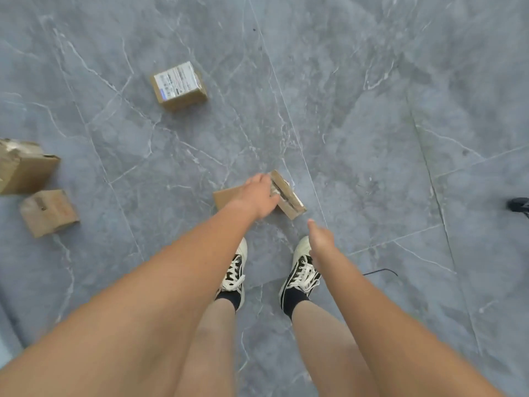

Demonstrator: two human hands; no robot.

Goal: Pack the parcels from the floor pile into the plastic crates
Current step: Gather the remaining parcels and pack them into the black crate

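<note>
Left hand [255,196] reaches down, palm-down; right hand [322,239] hangs loosely curled.

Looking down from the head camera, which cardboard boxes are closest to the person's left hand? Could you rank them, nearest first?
From the left hand:
1. Flat box, directly under the hand, in front of the shoes.
2. Labelled box, farther ahead and to the left.
3. Small plain box, far left.
4. Large box, at the left edge, just beyond the small one; these last two are nearly level.

Four brown cardboard parcels on grey floor — flat one [286,196] tilted (near the feet); labelled box [179,85] beyond; two [24,166] [48,212] adjacent, far left.
</note>
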